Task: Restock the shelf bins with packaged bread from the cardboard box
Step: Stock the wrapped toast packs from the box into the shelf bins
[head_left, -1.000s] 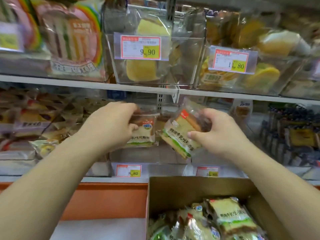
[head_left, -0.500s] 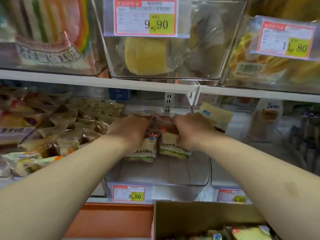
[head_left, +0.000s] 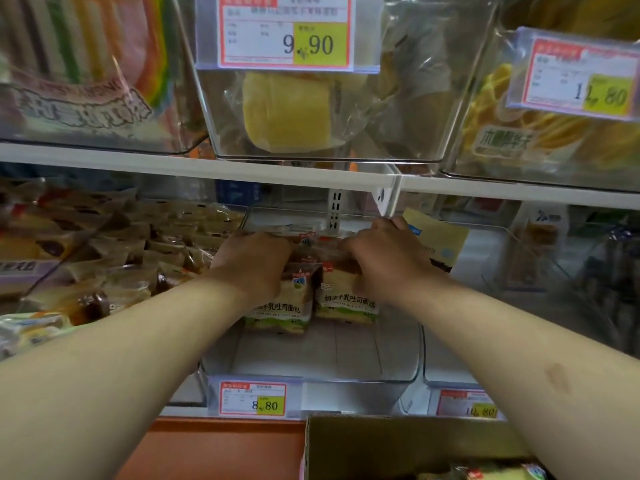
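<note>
Price tag 9.90 [head_left: 286, 32] above; yellow card [head_left: 437, 237] right; orange ledge [head_left: 221, 448] below.

Two bare forearms, no sleeves; bare hands [head_left: 254, 259], no gloves, rings or watch

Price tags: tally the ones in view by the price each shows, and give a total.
9.90 tag: 1
8.80 tag: 1
Tags ending in .80 with the leading digits unclear: 2
Total: 4

The lower shelf [head_left: 228, 412] carries a clear bin [head_left: 311, 372] flanked by neighbouring bins of packaged bread.
</note>
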